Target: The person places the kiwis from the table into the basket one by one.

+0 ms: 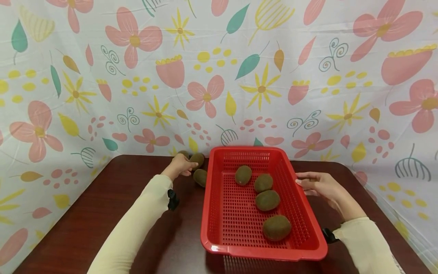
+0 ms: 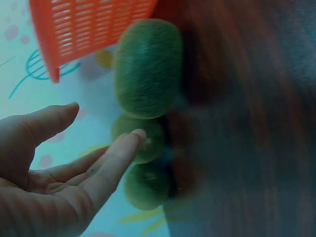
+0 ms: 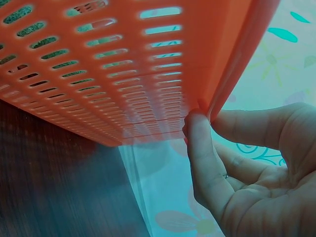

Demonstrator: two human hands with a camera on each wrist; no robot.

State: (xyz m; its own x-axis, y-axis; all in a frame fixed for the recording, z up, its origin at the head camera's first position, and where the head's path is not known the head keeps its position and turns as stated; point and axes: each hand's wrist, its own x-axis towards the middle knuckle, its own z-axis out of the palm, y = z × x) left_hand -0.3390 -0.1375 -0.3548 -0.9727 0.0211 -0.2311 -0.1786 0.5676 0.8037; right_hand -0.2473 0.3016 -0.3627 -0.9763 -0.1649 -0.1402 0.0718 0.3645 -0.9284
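Observation:
A red plastic basket (image 1: 265, 252) with slotted walls stands on the dark table. Several brown kiwis, one of them a kiwi (image 1: 276, 228) near the front, lie inside it. My right hand (image 1: 321, 190) pinches the basket's right rim between thumb and fingers, as the right wrist view shows. Left of the basket, my left hand (image 1: 180, 165) is at a group of three kiwis. In the left wrist view its thumb and fingers are apart, and a fingertip overlaps the middle kiwi (image 2: 129, 126). A larger-looking kiwi (image 2: 149, 69) is closest to the basket there, and another kiwi (image 2: 146, 186) is farthest.
Behind the table hangs a white cloth (image 1: 236, 95) printed with flowers and leaves. The dark wooden table (image 1: 85, 228) extends to the left and in front of the basket. Its back edge meets the cloth near the loose kiwis.

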